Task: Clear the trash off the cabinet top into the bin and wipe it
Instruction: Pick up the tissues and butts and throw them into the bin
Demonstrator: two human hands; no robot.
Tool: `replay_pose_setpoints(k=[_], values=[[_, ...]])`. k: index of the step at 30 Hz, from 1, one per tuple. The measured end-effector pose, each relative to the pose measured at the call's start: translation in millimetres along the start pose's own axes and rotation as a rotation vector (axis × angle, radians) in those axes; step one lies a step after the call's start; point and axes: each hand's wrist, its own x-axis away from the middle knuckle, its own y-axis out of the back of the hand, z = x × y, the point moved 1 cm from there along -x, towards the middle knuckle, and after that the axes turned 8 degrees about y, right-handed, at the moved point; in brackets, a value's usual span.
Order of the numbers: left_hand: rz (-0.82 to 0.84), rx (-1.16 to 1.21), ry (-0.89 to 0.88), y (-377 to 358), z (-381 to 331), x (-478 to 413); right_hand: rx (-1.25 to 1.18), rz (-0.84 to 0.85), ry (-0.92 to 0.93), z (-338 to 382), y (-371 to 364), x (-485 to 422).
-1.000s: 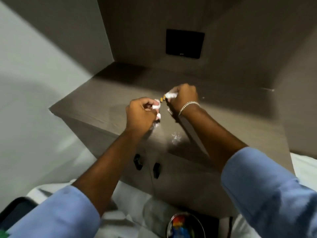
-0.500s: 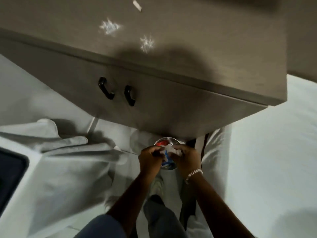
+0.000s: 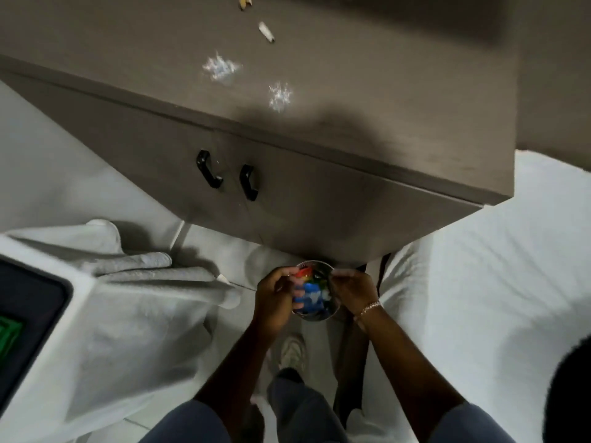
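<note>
A small round metal bin (image 3: 315, 317) stands on the floor below the grey cabinet top (image 3: 383, 75), filled with colourful wrappers and white scraps. My left hand (image 3: 275, 297) and my right hand (image 3: 353, 290) hover on either side of its opening, fingers loosely apart, and I see nothing in them. On the cabinet top lie a white paper scrap (image 3: 266, 32), two crumpled clear plastic bits (image 3: 220, 67) (image 3: 279, 96) and yellowish scraps (image 3: 244, 0) at the upper edge of the view.
Two black door handles (image 3: 209, 169) (image 3: 249, 182) stick out of the cabinet front. A white bed (image 3: 479, 282) lies at the right. At the left are folded white linen (image 3: 137, 270) and a dark case (image 3: 25, 314). My shoe (image 3: 292, 351) is behind the bin.
Both hands came down from the cabinet top to the bin with white scraps. The scraps are no longer in the fingers and white bits lie in the bin.
</note>
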Motion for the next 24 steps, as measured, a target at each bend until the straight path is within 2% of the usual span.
replay_pose_setpoints(k=[5,7,10,13,15,17,20,24], values=[[0.040,-0.052,-0.425,13.3,-109.7,55.1,-0.147,0.048,0.492,130.2,20.5,53.9],[0.054,-0.040,-0.583,17.7,-158.7,70.1,-0.136,0.049,0.705,192.1,34.5,66.5],[-0.049,-0.051,-0.777,21.5,-234.4,71.6,-0.020,-0.165,0.926,274.6,45.2,57.1],[-0.168,-0.108,-0.849,21.8,-300.1,56.3,0.065,-0.276,0.814,335.7,41.4,17.7],[-0.274,-0.247,-0.902,23.2,-339.7,35.6,0.309,-0.288,0.727,366.0,35.0,-20.1],[-0.383,-0.432,-0.893,21.5,-374.7,9.9,0.584,-0.225,0.660,387.5,26.9,-52.2],[-0.364,-0.699,-0.800,12.1,-412.3,-26.3,0.816,-0.178,0.614,403.4,15.7,-78.6],[-0.307,-1.036,-0.746,-5.3,-438.9,-54.4,0.870,-0.169,0.604,413.6,13.6,-96.2]])
